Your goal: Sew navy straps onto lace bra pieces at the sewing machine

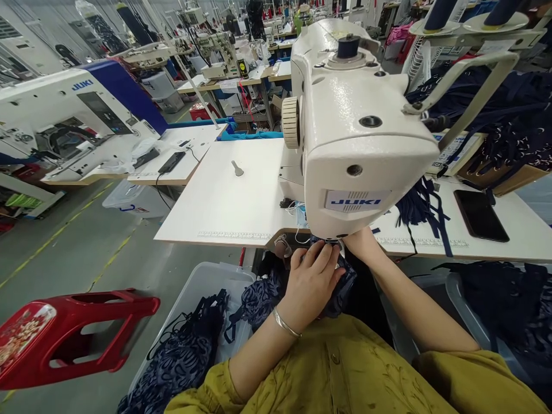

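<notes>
My left hand [311, 283] lies with its fingers pressed down on a piece of dark blue patterned fabric [340, 287] just below the head of a white JUKI sewing machine [353, 132]. A silver bangle circles that wrist. My right hand [361, 244] is mostly hidden under the machine head, at the fabric's far side; its fingers do not show. The fabric runs under the needle area at the front edge of the white table [228, 201].
A clear bin [202, 287] with dark patterned pieces stands at my left. A red plastic stool [73, 333] lies tipped on the floor. A black phone [480, 214] and dark straps [420, 207] rest on the table's right. More dark fabric [517, 126] is piled at right.
</notes>
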Available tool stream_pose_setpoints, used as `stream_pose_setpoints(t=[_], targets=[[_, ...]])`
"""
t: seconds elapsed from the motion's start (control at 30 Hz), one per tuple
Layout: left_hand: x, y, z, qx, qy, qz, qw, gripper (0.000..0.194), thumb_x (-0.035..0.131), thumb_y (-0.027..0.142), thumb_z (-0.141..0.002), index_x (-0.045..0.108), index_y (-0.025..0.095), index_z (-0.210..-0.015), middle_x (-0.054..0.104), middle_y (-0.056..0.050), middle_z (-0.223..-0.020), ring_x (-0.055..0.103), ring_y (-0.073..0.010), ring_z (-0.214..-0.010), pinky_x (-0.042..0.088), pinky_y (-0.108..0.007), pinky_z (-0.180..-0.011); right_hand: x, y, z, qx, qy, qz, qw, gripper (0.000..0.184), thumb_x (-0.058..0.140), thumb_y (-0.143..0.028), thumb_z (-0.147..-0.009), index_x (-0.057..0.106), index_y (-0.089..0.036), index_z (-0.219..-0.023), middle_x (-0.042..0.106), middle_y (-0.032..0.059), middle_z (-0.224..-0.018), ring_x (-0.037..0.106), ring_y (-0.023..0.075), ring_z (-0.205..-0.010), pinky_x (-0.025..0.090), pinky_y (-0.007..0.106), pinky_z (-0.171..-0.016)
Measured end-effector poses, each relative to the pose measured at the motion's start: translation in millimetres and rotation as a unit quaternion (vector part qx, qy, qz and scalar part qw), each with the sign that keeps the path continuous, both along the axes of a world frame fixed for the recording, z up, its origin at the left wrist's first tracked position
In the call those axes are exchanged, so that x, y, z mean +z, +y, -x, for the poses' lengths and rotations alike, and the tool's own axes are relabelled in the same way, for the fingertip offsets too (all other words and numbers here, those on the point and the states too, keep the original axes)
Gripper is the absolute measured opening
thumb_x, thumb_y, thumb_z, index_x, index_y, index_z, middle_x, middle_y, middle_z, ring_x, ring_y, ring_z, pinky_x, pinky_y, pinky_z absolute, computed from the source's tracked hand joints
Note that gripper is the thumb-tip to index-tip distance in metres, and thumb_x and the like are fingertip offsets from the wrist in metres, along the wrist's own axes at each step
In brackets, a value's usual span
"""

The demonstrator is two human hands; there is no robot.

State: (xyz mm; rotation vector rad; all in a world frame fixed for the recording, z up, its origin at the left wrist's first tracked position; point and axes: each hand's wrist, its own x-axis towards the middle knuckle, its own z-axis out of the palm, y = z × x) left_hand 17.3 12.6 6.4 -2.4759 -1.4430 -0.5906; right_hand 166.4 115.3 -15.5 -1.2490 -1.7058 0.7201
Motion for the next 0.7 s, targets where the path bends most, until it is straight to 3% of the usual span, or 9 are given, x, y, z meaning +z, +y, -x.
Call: stream_pose_setpoints(t=[0.17, 0.3, 0.43, 0.7], targets=[[1.3, -1.7, 0.1, 0.006, 0.002, 0.002, 1.0, 0.037, 0.045, 0.036, -0.098, 0.053, 0.02, -0.13, 0.062, -0.006, -0.126, 0.054, -0.0214, -0.117, 0.038, -0.04, -0.093, -5.9, 0.5, -1.7, 0.016, -0.011, 0.009, 1.0, 0.032, 0.05, -0.029, -0.08, 0.067, -0.018, -0.105, 0.074, 0.0102, -0.09, 0.064, 0.0285, -0.096, 0.051, 0.041, -0.087], [3.1, -3.8, 1.0, 0.021, -0.001, 0.006, 1.0, 0.038, 0.046, 0.038, -0.097, 0.053, 0.02, -0.129, 0.062, -0.006, -0.125, 0.055, -0.0221, -0.114, 0.038, -0.04, -0.092, -4.6, 0.4, -1.9, 0.016, -0.01, 0.009, 1.0, 0.032, 0.051, -0.032, -0.081, 0.067, -0.019, -0.106, 0.073, 0.011, -0.093, 0.063, 0.0309, -0.1, 0.049, 0.045, -0.088], [5.0, -4.7, 1.8, 0.025, -0.007, 0.002, 1.0, 0.038, 0.046, 0.038, -0.097, 0.053, 0.02, -0.129, 0.063, -0.005, -0.125, 0.054, -0.0213, -0.113, 0.037, -0.041, -0.093, 0.3, -2.7, -1.7, 0.007, -0.001, 0.023, 1.0, 0.028, 0.053, -0.031, -0.08, 0.068, -0.018, -0.099, 0.073, 0.0104, -0.089, 0.064, 0.0296, -0.093, 0.049, 0.045, -0.089], [5.2, -4.4, 1.0, 0.025, -0.005, 0.011, 1.0, 0.037, 0.044, 0.037, -0.098, 0.053, 0.02, -0.128, 0.062, -0.006, -0.125, 0.053, -0.0226, -0.115, 0.038, -0.041, -0.094, 2.5, -30.1, -12.6, -0.013, -0.005, 0.018, 1.0, 0.023, 0.047, -0.039, -0.09, 0.061, -0.02, -0.093, 0.065, 0.0082, -0.093, 0.061, 0.0227, -0.089, 0.05, 0.034, -0.079]])
